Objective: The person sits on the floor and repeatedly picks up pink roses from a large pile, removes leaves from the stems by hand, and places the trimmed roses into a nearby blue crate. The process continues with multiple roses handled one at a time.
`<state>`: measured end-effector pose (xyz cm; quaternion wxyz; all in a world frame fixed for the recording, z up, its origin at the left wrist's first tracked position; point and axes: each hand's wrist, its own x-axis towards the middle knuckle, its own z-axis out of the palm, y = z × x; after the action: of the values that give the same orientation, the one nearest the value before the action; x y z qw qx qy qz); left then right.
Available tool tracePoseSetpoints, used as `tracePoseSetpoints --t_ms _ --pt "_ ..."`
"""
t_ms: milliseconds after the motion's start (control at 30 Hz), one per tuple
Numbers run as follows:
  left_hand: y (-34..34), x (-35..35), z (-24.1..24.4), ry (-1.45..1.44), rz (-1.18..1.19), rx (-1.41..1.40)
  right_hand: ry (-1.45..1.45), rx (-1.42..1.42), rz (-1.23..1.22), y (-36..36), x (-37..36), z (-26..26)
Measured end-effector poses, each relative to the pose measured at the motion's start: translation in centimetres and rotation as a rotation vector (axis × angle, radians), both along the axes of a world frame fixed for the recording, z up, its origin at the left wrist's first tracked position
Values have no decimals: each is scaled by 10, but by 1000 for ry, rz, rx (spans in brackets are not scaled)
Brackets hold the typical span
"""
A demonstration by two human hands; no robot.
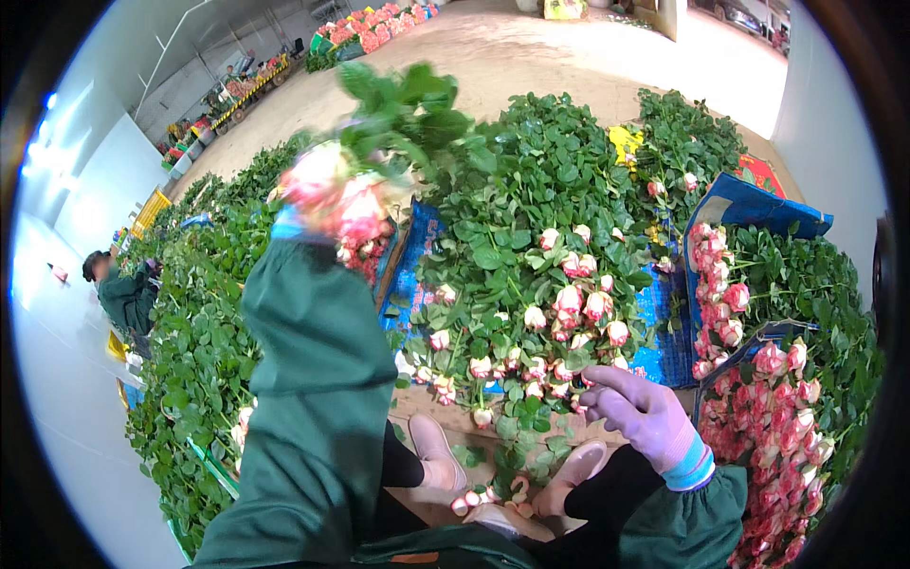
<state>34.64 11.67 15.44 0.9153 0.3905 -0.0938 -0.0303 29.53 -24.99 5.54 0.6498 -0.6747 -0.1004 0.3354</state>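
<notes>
My left arm in a green sleeve reaches forward, and my left hand (302,213) is blurred and mostly hidden behind pink-and-white roses (359,199) that it holds, their leafy stems (412,114) pointing away. My right hand (633,409), in a lilac glove with a blue cuff, hangs at the near edge of a pile of cut roses (569,306). Its fingers are slightly bent and apart, with nothing seen between them. The pile lies on blue woven sheeting (661,334), blooms towards me and leaves beyond.
Bundled roses (768,427) fill the right side, with a blue wrap (753,203) behind them. Leafy stems (206,320) heap at the left, where a person in green (126,291) stands. Fallen petals (490,498) lie between my shoes. A loaded cart (249,96) stands far off.
</notes>
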Motion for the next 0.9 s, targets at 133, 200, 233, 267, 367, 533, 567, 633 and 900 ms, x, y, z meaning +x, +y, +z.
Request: tracePoseSetpoints --t_ms 133,200,233,267,367,533,567,633,900 --pt "-69 -67 -37 167 561 24 64 -50 -104 0 17 -8" --pt "-58 -90 -116 466 251 162 44 -19 -23 13 16 -8" --pt "-53 -95 -161 585 55 230 22 -22 -5 17 16 -7" --pt "-62 -109 -184 590 -32 256 -76 -64 65 18 18 -12" --pt "-81 -131 -210 709 -111 -80 23 -106 84 30 21 -17" --pt "-84 -128 -189 644 17 -197 -189 -256 67 49 76 -52" --pt "-81 -132 -189 609 0 -141 -238 -246 30 55 90 -55" --pt "-89 -140 -183 552 -10 -120 -323 -324 30 80 124 -48" --pt "-148 -186 -325 897 190 246 -698 -559 38 221 269 -124"
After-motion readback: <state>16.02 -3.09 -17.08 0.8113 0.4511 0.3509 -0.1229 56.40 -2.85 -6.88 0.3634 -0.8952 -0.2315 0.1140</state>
